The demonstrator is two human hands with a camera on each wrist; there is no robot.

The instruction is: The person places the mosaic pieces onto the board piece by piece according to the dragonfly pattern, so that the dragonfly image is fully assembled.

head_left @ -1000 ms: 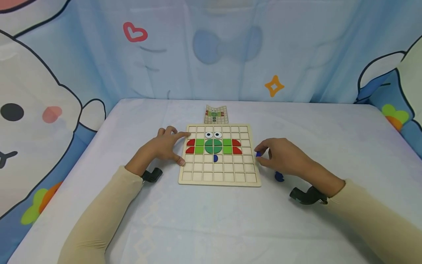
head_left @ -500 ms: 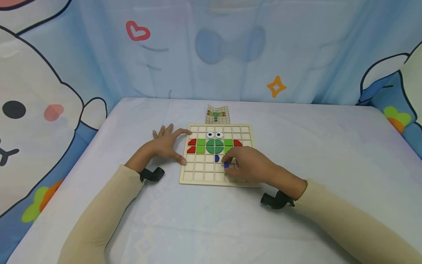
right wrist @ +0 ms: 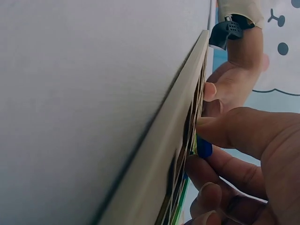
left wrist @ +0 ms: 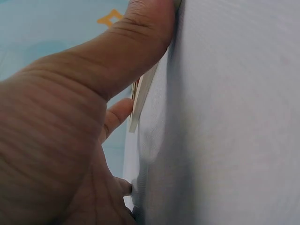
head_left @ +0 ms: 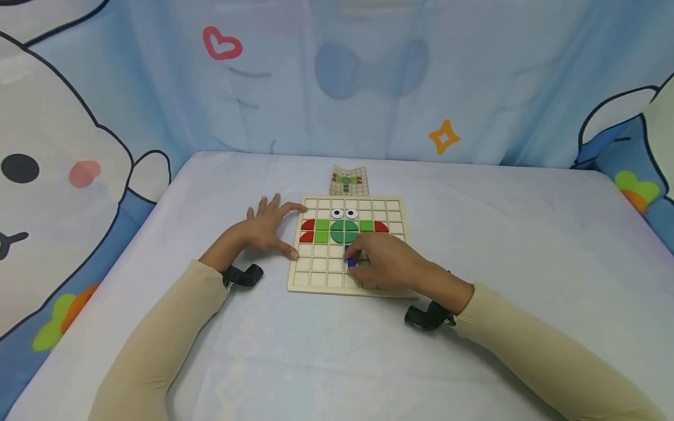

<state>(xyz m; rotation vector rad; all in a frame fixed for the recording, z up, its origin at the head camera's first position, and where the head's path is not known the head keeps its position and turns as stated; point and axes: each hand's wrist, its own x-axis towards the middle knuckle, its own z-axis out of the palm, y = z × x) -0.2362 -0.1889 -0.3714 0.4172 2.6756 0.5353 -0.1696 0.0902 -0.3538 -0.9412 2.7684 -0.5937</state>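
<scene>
My left hand (head_left: 263, 230) rests at the left side of the wooden grid board (head_left: 318, 280). Its thumb and index finger, spread apart, touch the edge, while the other fingers stand out loosely. Over the lower middle of the board, my right hand (head_left: 389, 260) pinches a small blue piece (right wrist: 204, 147) between thumb and fingers. Just above it sits another blue piece (head_left: 346, 248), partly covered by the fingers. Higher up lie two eye pieces (head_left: 344, 213), a green circle (head_left: 344, 228) of quarter pieces, light green squares (head_left: 322, 231) and red quarter pieces (head_left: 308, 225).
A small picture card (head_left: 350, 181) with a similar pattern stands behind the board, slightly curved. White cloth (head_left: 316, 351) covers the table, and a printed blue curtain (head_left: 368, 105) hangs at the back. My right forearm (head_left: 526, 333) reaches in from the right.
My right hand has moved left from beside the board to its lower middle, carrying the blue piece towards the one lying there. The left hand stays at the board's edge.
</scene>
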